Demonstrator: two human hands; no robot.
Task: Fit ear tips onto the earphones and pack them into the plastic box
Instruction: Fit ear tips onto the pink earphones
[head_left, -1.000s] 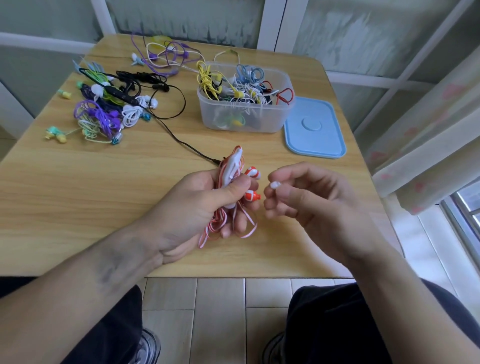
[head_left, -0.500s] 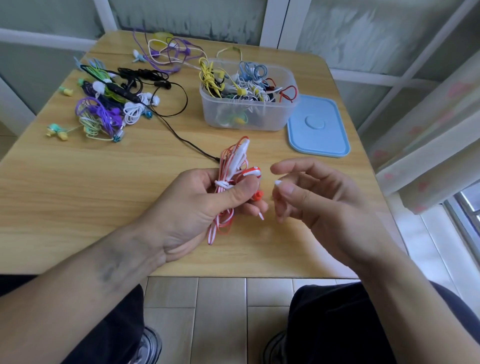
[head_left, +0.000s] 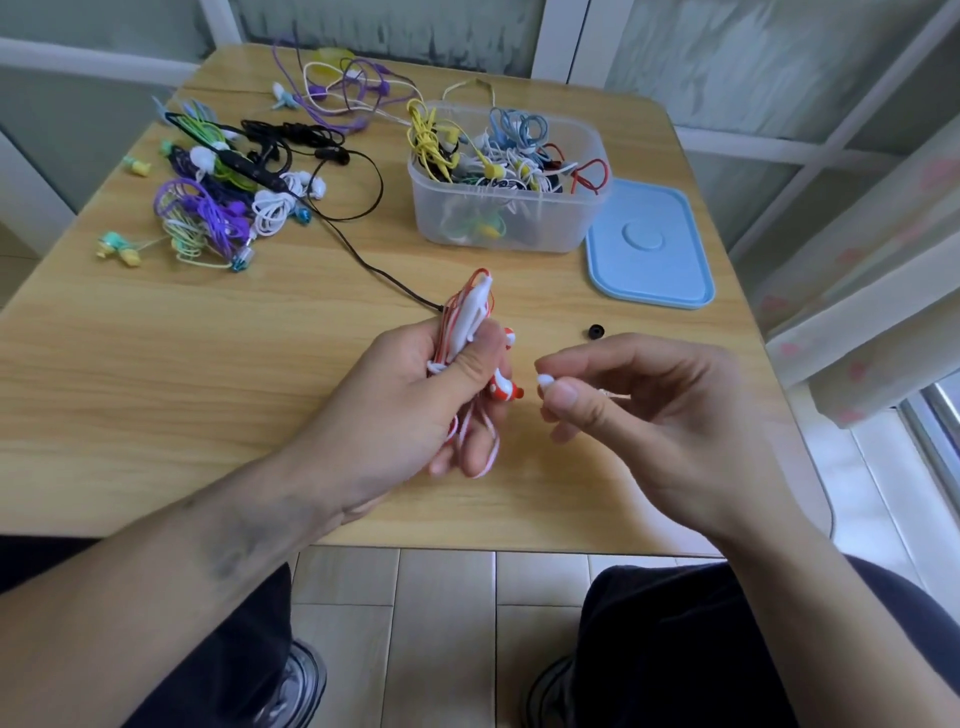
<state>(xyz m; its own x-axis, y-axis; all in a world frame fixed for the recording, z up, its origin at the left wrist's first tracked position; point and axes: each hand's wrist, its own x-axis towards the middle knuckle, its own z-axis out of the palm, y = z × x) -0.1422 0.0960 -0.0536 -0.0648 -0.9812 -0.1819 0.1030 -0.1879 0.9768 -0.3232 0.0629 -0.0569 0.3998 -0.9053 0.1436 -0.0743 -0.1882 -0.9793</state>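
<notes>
While the left hand (head_left: 410, 405) grips a bundled red-and-white earphone set (head_left: 475, 332) above the worktop (head_left: 156, 374), the right hand (head_left: 639, 410) pinches a white ear tip (head_left: 544, 381) just beside the exposed earbud (head_left: 505, 389). A black ear tip (head_left: 597, 331) lies beyond. Farther back stand the plastic box (head_left: 506, 213), holding coiled earphones, its blue lid (head_left: 649, 244) alongside, and loose earphones (head_left: 223, 208) at left.

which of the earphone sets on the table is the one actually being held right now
The orange-and-white striped earphones, bundled in the left hand. Every other set lies loose in the pile at the far left or inside the plastic box.
</notes>
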